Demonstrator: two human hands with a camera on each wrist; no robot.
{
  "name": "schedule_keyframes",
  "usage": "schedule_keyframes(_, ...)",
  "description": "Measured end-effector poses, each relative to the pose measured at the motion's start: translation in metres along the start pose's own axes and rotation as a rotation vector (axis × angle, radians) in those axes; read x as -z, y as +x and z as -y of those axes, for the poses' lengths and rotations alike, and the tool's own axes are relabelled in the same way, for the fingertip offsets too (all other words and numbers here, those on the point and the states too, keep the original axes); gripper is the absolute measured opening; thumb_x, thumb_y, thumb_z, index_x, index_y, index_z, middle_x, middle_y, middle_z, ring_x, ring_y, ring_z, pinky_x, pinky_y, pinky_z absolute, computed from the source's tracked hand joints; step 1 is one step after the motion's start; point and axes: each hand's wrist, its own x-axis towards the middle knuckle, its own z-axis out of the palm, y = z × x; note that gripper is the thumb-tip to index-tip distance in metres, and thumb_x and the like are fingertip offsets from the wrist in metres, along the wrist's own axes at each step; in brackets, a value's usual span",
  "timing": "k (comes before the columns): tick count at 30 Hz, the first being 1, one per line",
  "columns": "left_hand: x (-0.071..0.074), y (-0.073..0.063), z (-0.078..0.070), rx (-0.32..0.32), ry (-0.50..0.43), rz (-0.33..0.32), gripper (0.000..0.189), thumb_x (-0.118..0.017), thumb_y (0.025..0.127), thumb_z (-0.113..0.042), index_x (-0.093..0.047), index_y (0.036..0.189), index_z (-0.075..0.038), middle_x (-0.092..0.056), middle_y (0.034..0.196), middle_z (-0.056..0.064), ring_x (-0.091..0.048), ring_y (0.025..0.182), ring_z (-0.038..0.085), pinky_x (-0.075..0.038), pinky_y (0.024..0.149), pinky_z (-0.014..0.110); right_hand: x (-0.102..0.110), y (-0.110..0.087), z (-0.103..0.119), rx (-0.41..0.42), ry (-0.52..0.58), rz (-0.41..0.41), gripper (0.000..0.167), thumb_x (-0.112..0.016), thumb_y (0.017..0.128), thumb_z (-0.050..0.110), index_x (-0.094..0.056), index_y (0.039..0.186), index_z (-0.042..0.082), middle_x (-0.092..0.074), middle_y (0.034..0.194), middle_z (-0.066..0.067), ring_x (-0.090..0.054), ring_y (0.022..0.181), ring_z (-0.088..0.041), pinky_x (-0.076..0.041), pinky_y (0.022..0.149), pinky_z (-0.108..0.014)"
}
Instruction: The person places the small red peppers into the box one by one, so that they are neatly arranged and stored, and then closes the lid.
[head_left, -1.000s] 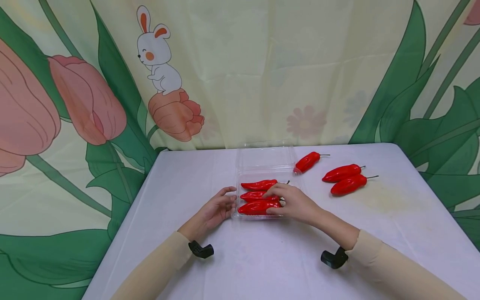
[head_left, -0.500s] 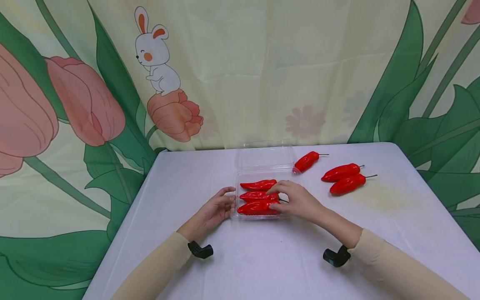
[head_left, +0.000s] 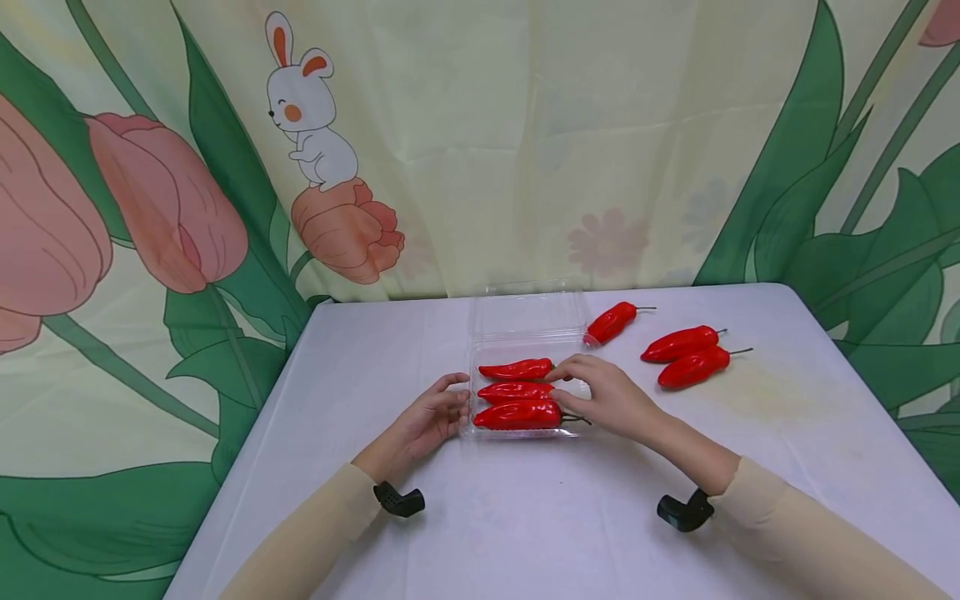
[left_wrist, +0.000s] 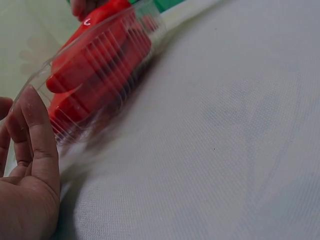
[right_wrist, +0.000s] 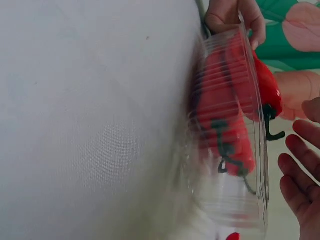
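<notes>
1. Red peppers (head_left: 517, 415) lie in a clear plastic container (head_left: 502, 434), three showing from above, tips leftward, stems rightward.
2. That container sits on the counter (head_left: 480, 533), its transparent lid (head_left: 528, 318) folded back on the far side.
3. The left hand (head_left: 430, 417) is beside the container's left end, fingers extended, a fingertip against the rim.
4. The right hand (head_left: 603, 396) is over the stem end, fingers loosely spread; whether the thumb touches a pepper, I cannot tell.
5. Just beside the lid's right edge lies a single pepper (head_left: 611, 323); farther right, a pair of peppers (head_left: 696, 368) rests side by side.
6. White, finely woven material with a faint pattern covers the counter; a yellowish patch (head_left: 780, 396) marks its right side.
7. Behind hangs a cream curtain (head_left: 465, 167) printed with pink tulips, green leaves and a white rabbit (head_left: 315, 117).
</notes>
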Motion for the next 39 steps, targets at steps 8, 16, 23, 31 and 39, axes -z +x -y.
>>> schedule_keyframes(8,-0.002,-0.002,-0.001,0.001,-0.002,0.002,0.044,-0.061,0.101,-0.013,-0.043,0.14,-0.021,-0.063,0.099,-0.001,-0.059,0.078,0.012,-0.056,0.073,0.018,0.008,-0.002,-0.003,-0.002,-0.034,-0.036,0.031,-0.077,0.092,0.02,-0.073,0.122,0.016,-0.073,0.118,-0.002,-0.068,0.11,-0.027,-0.059,0.093,-0.052)
schedule_keyframes(16,-0.002,-0.003,-0.002,0.003,0.005,0.016,0.043,-0.06,0.102,-0.014,-0.043,0.14,-0.02,-0.063,0.099,-0.002,-0.06,0.077,0.012,-0.056,0.073,0.018,0.017,-0.007,-0.01,-0.03,-0.082,-0.073,0.031,-0.076,0.093,0.024,-0.072,0.122,0.018,-0.073,0.119,-0.005,-0.066,0.118,-0.031,-0.056,0.097,-0.055)
schedule_keyframes(23,-0.002,-0.003,-0.002,0.002,0.013,0.012,0.044,-0.061,0.101,-0.013,-0.044,0.14,-0.021,-0.062,0.102,-0.001,-0.059,0.078,0.012,-0.056,0.072,0.018,0.023,-0.012,-0.023,-0.066,-0.073,-0.097,0.029,-0.077,0.092,0.019,-0.072,0.121,0.016,-0.073,0.12,-0.006,-0.067,0.113,-0.03,-0.059,0.092,-0.053)
schedule_keyframes(31,-0.002,-0.003,-0.001,0.0,0.012,0.011,0.043,-0.06,0.101,-0.013,-0.044,0.14,-0.021,-0.062,0.102,-0.002,-0.058,0.079,0.013,-0.055,0.072,0.019,0.026,-0.015,-0.03,-0.105,-0.065,-0.077,0.031,-0.077,0.092,0.019,-0.071,0.122,0.014,-0.072,0.121,-0.009,-0.067,0.111,-0.03,-0.059,0.092,-0.053)
schedule_keyframes(39,-0.002,-0.002,-0.001,-0.001,0.016,0.009,0.044,-0.061,0.101,-0.014,-0.043,0.14,-0.021,-0.062,0.103,-0.001,-0.058,0.079,0.012,-0.055,0.073,0.018,0.032,-0.022,-0.04,-0.123,-0.099,-0.082,0.029,-0.075,0.093,0.017,-0.072,0.121,0.012,-0.071,0.12,-0.01,-0.066,0.111,-0.032,-0.06,0.09,-0.053)
